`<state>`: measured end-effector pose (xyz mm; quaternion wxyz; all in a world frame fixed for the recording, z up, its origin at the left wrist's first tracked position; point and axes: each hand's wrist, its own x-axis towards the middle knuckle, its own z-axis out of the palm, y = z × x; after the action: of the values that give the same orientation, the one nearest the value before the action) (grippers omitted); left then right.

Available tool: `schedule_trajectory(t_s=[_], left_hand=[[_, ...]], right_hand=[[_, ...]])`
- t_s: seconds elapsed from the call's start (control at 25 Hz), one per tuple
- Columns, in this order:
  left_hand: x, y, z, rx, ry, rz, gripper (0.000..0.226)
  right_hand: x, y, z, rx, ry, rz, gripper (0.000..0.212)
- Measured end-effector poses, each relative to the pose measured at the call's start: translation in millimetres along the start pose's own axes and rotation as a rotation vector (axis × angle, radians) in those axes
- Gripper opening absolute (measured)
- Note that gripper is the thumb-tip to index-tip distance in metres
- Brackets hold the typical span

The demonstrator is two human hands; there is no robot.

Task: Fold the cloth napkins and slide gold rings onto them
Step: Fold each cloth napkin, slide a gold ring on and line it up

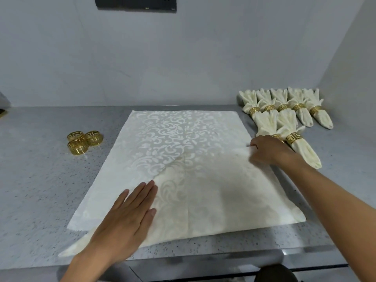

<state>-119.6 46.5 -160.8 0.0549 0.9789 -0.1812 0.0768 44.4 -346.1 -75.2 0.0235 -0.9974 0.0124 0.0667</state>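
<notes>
Pressing flat with straight fingers, my left hand (pixel 126 218) lay on the near-left part of the cream damask napkin (pixel 175 143), which was spread across the middle of the grey speckled tabletop (pixel 40 180), its near corner folded over. My right hand (pixel 270 149) had its grip curled on the folded napkin's right edge, pinching the cloth. Three loose gold rings (pixel 84 141) sat touching one another left of the napkin. Finished ringed napkins (pixel 284 112) lay clustered at the far right.
</notes>
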Motion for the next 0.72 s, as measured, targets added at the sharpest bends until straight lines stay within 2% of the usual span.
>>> schedule_trajectory(t_s=[0.08, 0.16, 0.24, 0.32, 0.48, 0.6, 0.72], left_hand=[[0, -1, 1, -0.002, 0.008, 0.003, 0.056], [0, -1, 2, -0.008, 0.013, 0.003, 0.056], [1, -1, 1, -0.026, 0.021, 0.004, 0.058], [0, -1, 2, -0.048, 0.030, 0.014, 0.059], [-1, 0, 3, -0.103, 0.072, 0.022, 0.062], [-2, 12, -14, -0.051, 0.222, 0.092, 0.051], [-8, 34, -22, -0.047, 0.435, 0.158, 0.039]], right_hand=[[-4, 2, 0, 0.106, 0.056, -0.004, 0.010], [-9, 3, 4, 0.185, 0.135, 0.001, 0.023], [-18, 2, 7, 0.335, 0.194, 0.023, 0.027], [-25, 0, 12, 0.501, 0.183, 0.083, 0.024], [-40, -4, 15, 0.654, 0.172, 0.278, 0.039], [-50, -6, 23, 0.594, 0.236, 0.329, 0.054], [-74, -18, 31, 0.721, 0.395, 0.170, 0.059]])
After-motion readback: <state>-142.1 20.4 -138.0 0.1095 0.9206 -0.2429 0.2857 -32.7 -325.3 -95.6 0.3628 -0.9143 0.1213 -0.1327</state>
